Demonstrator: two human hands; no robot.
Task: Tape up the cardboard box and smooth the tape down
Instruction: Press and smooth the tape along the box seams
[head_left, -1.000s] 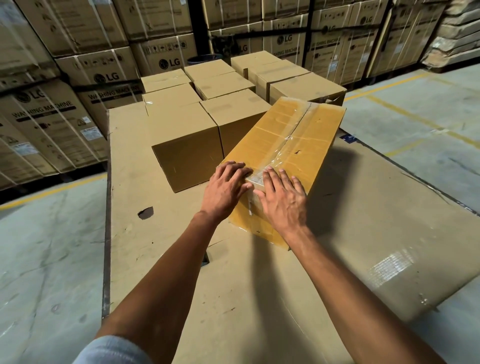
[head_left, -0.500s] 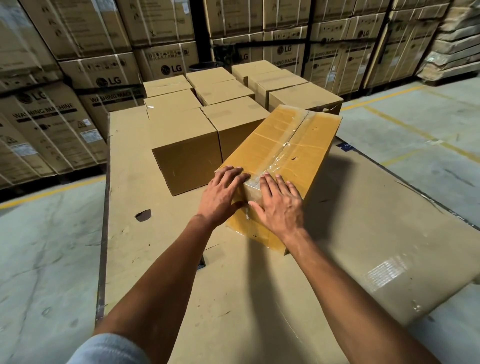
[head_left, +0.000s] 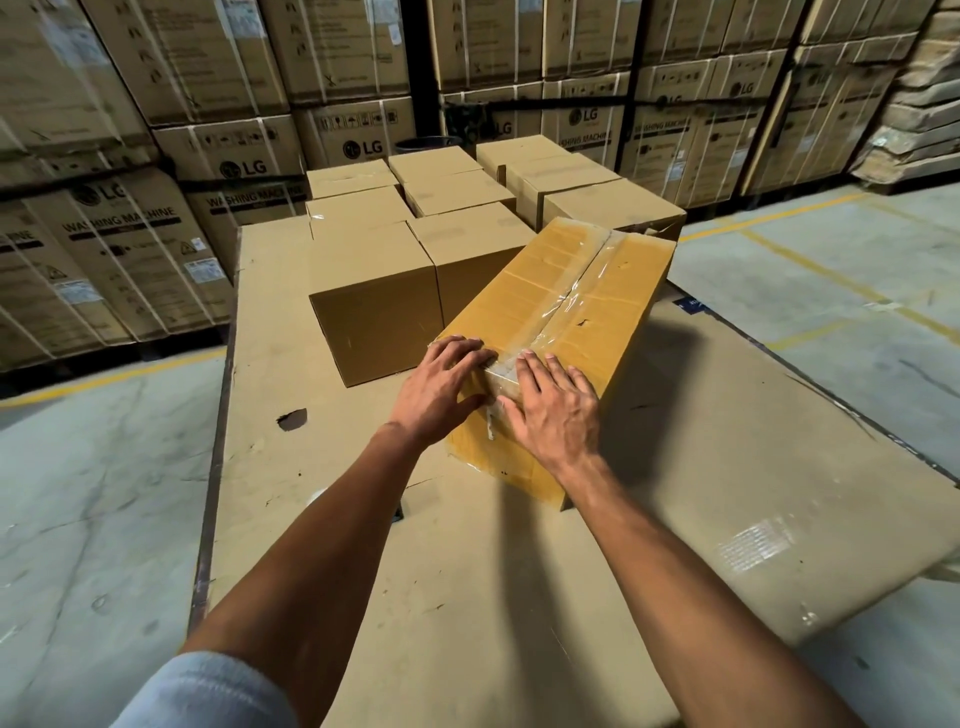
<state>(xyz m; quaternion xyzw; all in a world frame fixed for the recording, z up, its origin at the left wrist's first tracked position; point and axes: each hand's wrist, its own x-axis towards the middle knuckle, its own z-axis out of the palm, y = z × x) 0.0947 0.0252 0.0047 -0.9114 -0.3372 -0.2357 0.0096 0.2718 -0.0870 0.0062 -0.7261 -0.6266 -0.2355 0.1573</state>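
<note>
Behind everything rise the stacked LG washing machine cartons (head_left: 130, 249), strapped and piled in rows along the far wall, with the concrete floor (head_left: 831, 291) and its yellow lines running off to my right. In front of me lies a wide cardboard sheet (head_left: 519, 597) that covers the work surface, with a small dark hole (head_left: 292, 419) torn in it at my left. At its far end sit plain brown boxes (head_left: 379, 306), packed close in rows, closed.

The cardboard box (head_left: 597, 332) I am taping lies nearest, long and yellower than the rest, angled so its far end points away to my right; its left edge sits just beside the closest brown box. Clear tape (head_left: 566, 306) runs along the centre seam of its top and folds over the near end, wrinkled and glossy in places.

My left hand (head_left: 441, 387) rests on the near top corner, fingers spread and curled over the edge, thumb down on the end face. My right hand (head_left: 558, 410) lies flat just beside it, palm pressed against the end face, fingers spread and reaching onto the top. The tape end shows between the two hands. Neither hand is pinching anything.
</note>
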